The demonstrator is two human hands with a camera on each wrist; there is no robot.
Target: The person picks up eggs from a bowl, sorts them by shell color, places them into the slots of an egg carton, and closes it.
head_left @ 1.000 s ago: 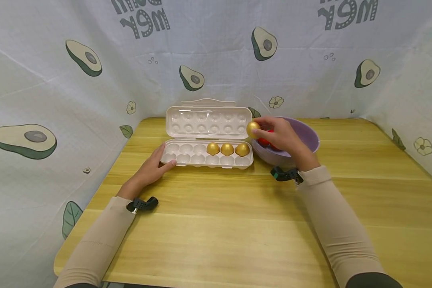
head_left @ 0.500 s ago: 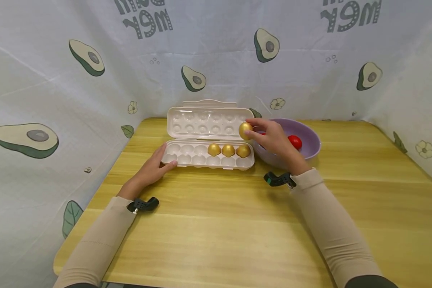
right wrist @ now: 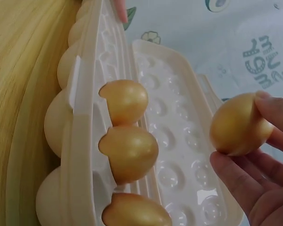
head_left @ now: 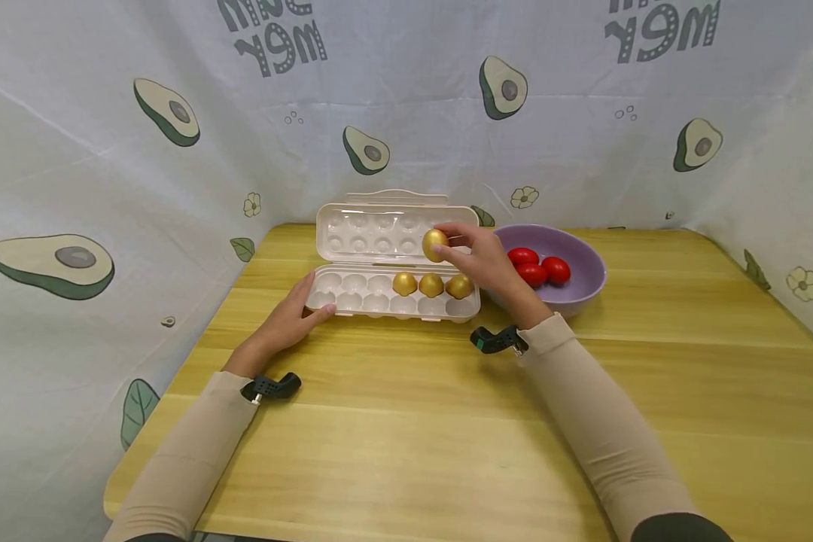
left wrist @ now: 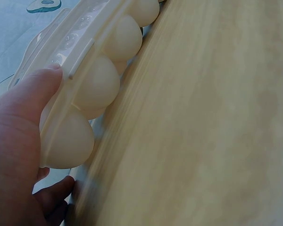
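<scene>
A cream plastic egg carton (head_left: 376,303) lies with its lid (head_left: 373,233) raised at the back. Three gold eggs (head_left: 430,284) sit side by side at the right end of its back row. My left hand (head_left: 279,324) grips the carton's left end; in the left wrist view the thumb (left wrist: 37,89) lies over the rim and the fingers (left wrist: 56,193) show lower down, beyond the end. Another gold egg (right wrist: 240,125) is pinched between the thumb and fingertips of my right hand (head_left: 477,260), above the carton and in front of the lid.
To the right of the carton stands a purple bowl (head_left: 586,267) holding several red eggs (head_left: 532,275). The wooden table (head_left: 379,421) ends at a printed avocado cloth (head_left: 433,135) behind and at the sides.
My right hand has carried the gold egg leftward from over the bowl to above the carton, uncovering the red eggs. The left hand keeps its hold on the carton.
</scene>
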